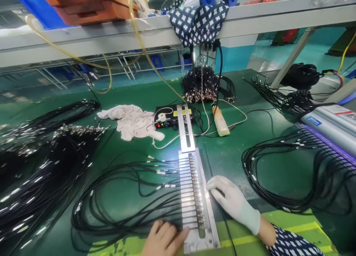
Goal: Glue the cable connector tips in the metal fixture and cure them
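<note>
A long metal fixture (189,220) lies on the green mat, with a row of black cables (155,206) set side by side in its grooves. The cables' small metal ends line up along its slot, and their lengths loop off to the left. My left hand (164,238), bare, is at the fixture's lower left edge; one finger reaches out to touch it, the others slightly bent. In a white glove, my right hand (235,202) rests its fingertips by the fixture's right edge, thumb apart. A slotted metal plate (182,132) extends from the fixture's far end.
Behind the plate sits a black control box (168,119), beside a white cloth (133,120). A brush-like tool (220,122) lies right of it. Cable bundles (41,174) fill the left. A silver machine (333,124) holds cables at right. A shelf (264,22) crosses above.
</note>
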